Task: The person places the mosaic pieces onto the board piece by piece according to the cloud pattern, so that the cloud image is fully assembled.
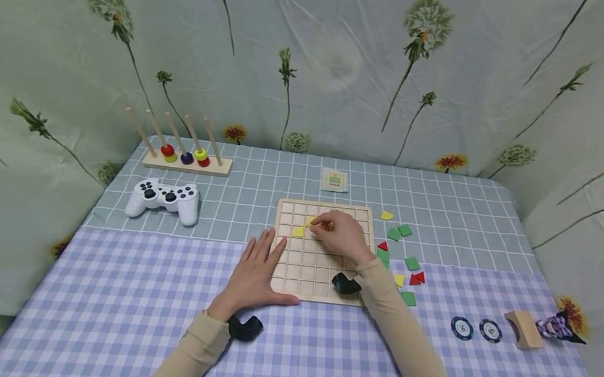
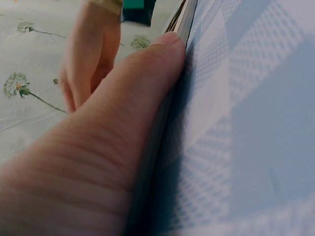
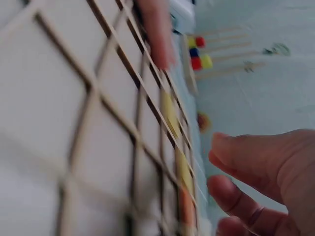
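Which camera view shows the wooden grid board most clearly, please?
The head view shows it best: the whole wooden grid board lies flat, with the left hand at its left edge and the right hand over its upper cells. The left wrist view shows only its edge; the right wrist view shows blurred cells up close.

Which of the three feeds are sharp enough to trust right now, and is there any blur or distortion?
Head view: sharp, evenly lit, edges bowed by the wide lens. Left wrist view: mostly filled by the left hand, close and soft. Right wrist view: wooden grid board smeared by blur, right hand soft.
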A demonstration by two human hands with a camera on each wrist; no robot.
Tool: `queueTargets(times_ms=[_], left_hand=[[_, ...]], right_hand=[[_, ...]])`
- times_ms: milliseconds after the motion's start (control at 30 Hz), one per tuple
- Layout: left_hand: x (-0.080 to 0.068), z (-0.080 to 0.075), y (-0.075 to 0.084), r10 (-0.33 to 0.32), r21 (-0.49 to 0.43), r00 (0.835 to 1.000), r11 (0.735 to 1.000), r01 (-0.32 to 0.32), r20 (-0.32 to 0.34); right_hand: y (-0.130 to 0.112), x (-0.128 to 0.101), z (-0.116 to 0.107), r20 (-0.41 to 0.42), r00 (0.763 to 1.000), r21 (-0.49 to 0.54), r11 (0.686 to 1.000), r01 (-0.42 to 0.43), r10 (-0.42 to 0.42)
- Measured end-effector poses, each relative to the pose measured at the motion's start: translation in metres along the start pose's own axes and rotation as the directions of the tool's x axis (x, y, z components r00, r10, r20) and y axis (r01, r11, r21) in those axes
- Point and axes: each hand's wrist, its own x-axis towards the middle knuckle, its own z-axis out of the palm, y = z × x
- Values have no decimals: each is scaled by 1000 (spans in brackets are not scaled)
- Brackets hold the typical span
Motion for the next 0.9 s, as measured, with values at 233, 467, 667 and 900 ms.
queueTargets(times_ms=[233, 467, 667, 900], left_hand=[[-1, 0, 1, 9, -8, 1000, 1000, -9, -19], [0, -1, 1, 10, -23, 1000, 1000, -10, -16], [0, -1, 0, 11, -16, 1000, 1000, -11, -18], [0, 0, 0, 9, -9, 1000, 1000, -9, -12]], right_hand=[[50, -22, -45, -116, 991, 7, 998, -68, 68], [93, -44, -80, -160, 973, -68, 981, -181, 168], [115, -53, -91, -112, 978, -141, 971, -191, 176], [127, -63, -94, -100, 982, -139, 975, -174, 161]])
